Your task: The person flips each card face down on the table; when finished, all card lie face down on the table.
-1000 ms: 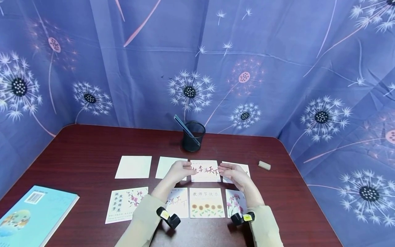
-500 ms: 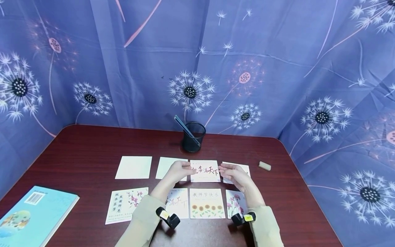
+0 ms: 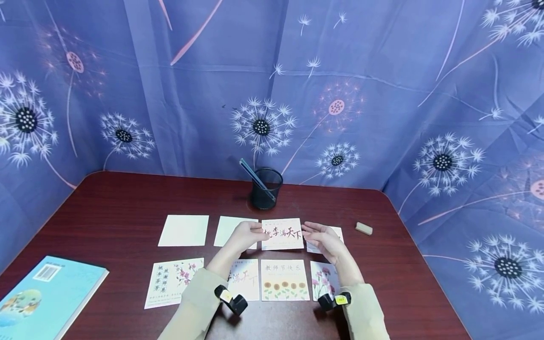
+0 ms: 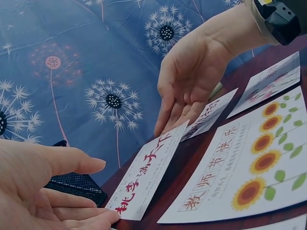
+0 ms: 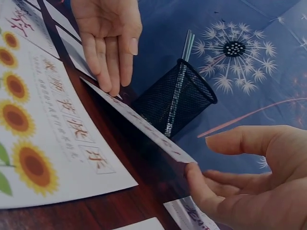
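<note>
A white card with red calligraphy spans the space between my two hands in the head view. My left hand has its fingertips at the card's left edge, thumb held apart. At the opposite edge are the fingertips of my right hand; its thumb also stands away from the card. The right wrist view shows the calligraphy card tilted, its right end raised above the tabletop with a fingertip against the corner. In the left wrist view, the left fingertips meet the near corner of this card.
Nearer me lie a sunflower card, a carnation card and a blossom card. A blank card lies back left. Behind stands a black mesh pen holder. An eraser is right, a blue book left.
The calligraphy card has risen slightly and tilted, its right side now higher off the table. Both hands keep almost the same position; the other cards stay put.
</note>
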A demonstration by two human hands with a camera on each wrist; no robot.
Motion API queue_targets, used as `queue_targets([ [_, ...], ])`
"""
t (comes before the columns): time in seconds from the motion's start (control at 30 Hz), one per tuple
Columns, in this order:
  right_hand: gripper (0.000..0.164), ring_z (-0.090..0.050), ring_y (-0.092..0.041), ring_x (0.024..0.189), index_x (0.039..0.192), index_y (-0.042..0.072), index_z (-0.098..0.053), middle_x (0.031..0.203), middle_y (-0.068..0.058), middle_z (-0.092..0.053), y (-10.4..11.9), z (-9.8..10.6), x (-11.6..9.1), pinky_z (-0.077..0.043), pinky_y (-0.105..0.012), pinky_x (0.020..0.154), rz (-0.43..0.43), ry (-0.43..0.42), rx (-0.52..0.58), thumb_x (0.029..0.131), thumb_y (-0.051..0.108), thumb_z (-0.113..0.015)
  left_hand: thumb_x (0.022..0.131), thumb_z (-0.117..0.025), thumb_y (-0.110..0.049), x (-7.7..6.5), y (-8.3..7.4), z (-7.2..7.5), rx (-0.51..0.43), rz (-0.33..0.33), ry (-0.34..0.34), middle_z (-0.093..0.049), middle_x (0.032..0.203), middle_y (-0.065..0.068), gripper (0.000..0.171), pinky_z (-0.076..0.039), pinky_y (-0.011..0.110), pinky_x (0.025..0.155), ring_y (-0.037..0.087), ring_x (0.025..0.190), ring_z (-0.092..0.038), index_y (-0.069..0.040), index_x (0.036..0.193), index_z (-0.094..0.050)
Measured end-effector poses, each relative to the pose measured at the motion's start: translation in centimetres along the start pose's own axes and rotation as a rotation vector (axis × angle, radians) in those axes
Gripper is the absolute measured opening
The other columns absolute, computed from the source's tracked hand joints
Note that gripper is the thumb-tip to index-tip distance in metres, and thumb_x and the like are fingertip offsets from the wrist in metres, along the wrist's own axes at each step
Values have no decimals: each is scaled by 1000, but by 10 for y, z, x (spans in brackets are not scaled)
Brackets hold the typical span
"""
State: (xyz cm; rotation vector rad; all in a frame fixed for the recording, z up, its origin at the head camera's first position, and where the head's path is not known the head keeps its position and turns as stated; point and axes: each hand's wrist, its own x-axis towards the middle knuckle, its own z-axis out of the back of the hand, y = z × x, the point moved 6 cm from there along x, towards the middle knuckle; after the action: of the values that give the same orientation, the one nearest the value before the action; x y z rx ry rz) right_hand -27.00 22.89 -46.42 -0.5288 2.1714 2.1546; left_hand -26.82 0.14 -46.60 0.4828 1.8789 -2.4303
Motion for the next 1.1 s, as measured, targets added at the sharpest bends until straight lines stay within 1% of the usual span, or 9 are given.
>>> queue_targets([
  [0.13,63,-55,-9,115,146,-17,-23,151,-37,-27,-3,-4,1,-50,-13,90,1,4,9,89,-5,-47,83,-73,-13,0,1,-2,-4,-6,5,-63,127,24,57,-46,48,105,36,123,-57,10,132,-53],
  [0.23,65,-57,-7,108,146,-16,-22,150,-37,-30,-6,-8,2,-50,-12,87,-3,0,6,88,-5,-49,83,-73,-14,0,2,-4,6,-7,4,-63,126,23,57,-47,47,104,36,123,-57,10,131,-54],
  [0.3,66,-59,-5,102,146,-17,-24,147,-36,-36,-8,-11,2,-51,-13,86,-6,0,2,86,-6,-51,83,-73,-14,-1,1,-5,17,-6,1,-63,126,23,56,-48,47,103,36,123,-57,9,131,-55],
  [0.4,66,-61,-5,96,143,-17,-27,134,-28,-52,-8,-16,2,-51,-15,83,4,11,-6,83,-7,-53,84,-74,-13,-1,1,-5,20,-1,-5,-62,128,23,57,-49,46,103,36,124,-56,9,132,-54],
  [0.5,64,-62,-6,93,141,-16,-30,117,-12,-64,-7,-21,2,-52,-16,81,13,35,-5,82,-8,-54,84,-74,-12,-2,1,-6,15,0,-8,-61,129,24,58,-49,46,103,36,125,-56,10,132,-53],
  [0.6,63,-63,-6,92,140,-16,-31,108,-3,-66,-7,-22,2,-52,-17,80,18,45,-1,82,-9,-54,83,-74,-13,-2,-1,-7,23,-11,-5,-61,128,24,58,-49,45,102,36,124,-56,10,132,-53],
  [0.8,65,-64,-5,90,141,-16,-28,103,1,-67,-6,-21,2,-51,-16,75,24,33,-2,82,-10,-54,81,-73,-11,-3,-8,-15,49,-57,-29,-64,126,23,57,-49,42,103,35,121,-59,9,130,-55],
  [0.97,67,-64,-4,86,143,-15,-28,104,1,-67,-4,-20,1,-51,-16,73,11,5,-8,82,-9,-54,80,-72,-5,1,-17,-27,-26,-103,-38,-62,128,23,55,-52,40,99,35,119,-61,8,130,-56],
  [1.1,67,-65,-4,83,143,-14,-29,107,-2,-66,-2,-21,1,-51,-16,71,4,-10,-10,82,-8,-55,80,-72,-4,5,-24,-35,-87,-128,-20,-62,128,23,53,-54,37,97,34,118,-62,6,130,-57],
])
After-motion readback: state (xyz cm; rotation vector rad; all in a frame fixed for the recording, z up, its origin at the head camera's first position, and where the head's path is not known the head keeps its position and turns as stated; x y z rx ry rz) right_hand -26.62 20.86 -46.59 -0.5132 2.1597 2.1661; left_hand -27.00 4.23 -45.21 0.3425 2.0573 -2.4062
